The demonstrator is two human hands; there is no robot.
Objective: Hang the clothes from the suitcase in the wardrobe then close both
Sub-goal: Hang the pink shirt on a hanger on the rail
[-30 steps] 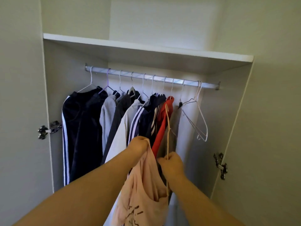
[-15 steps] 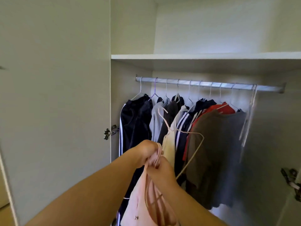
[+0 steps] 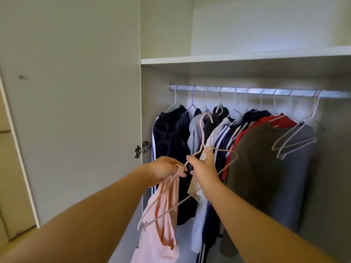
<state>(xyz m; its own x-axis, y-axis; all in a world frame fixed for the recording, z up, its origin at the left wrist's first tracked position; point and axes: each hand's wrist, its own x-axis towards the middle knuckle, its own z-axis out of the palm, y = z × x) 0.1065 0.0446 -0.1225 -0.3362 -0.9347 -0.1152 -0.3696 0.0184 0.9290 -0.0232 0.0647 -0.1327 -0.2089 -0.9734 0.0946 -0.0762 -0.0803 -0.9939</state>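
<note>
The wardrobe (image 3: 164,95) stands open, its left door (image 3: 76,120) swung wide on a metal hinge (image 3: 141,149). A white shelf (image 3: 247,59) runs above a silver rail (image 3: 266,92). A row of clothes hangs from the rail: a dark striped tracksuit (image 3: 171,141) at the left, and a brown shirt (image 3: 256,164) and a grey garment (image 3: 298,179) toward the right. Two bare hangers (image 3: 296,144) hang at the right end.

Near the camera, a pink top (image 3: 161,236) dangles in front of the wardrobe's left side. The left hand (image 3: 163,169) holds it with fingers curled round its straps. Just beside it, the right hand (image 3: 205,166) pinches a pink hanger (image 3: 201,130) below its hook. The hanger is tilted, with its lower end down against the top's straps.
</note>
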